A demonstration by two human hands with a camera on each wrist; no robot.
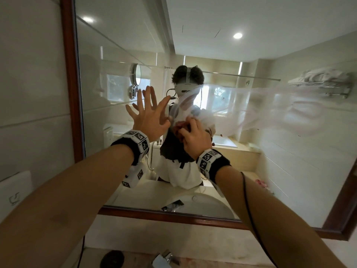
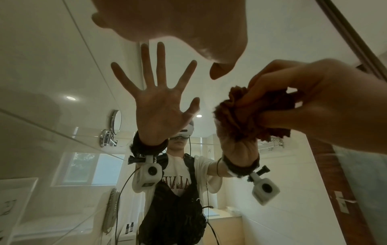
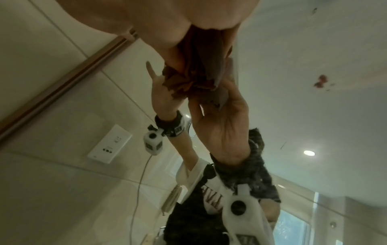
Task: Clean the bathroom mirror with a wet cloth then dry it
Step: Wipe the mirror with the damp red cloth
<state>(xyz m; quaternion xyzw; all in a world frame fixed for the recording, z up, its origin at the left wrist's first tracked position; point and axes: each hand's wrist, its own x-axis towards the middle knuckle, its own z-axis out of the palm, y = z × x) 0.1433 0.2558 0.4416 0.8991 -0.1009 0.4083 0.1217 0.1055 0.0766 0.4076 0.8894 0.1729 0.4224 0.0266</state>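
Observation:
The wood-framed bathroom mirror (image 1: 251, 171) fills the head view. My left hand (image 1: 149, 115) lies flat on the glass with its fingers spread, left of centre. Just to its right, my right hand (image 1: 194, 139) grips a bunched reddish-brown cloth (image 1: 178, 128) pressed to the glass. A wide misty wet streak (image 1: 270, 105) arcs from the cloth toward the upper right. In the left wrist view my right hand (image 2: 324, 102) clutches the cloth (image 2: 240, 116) against its reflection. In the right wrist view the cloth (image 3: 194, 69) sticks out below my curled fingers (image 3: 167, 19).
Small red specks (image 1: 258, 129) dot the glass right of the cloth, with one red speck (image 3: 321, 81) in the right wrist view. A chrome faucet (image 1: 162, 260) and the pale countertop (image 1: 193, 238) lie below the mirror's bottom frame (image 1: 173, 214). A white wall panel (image 1: 15, 190) sits at the left.

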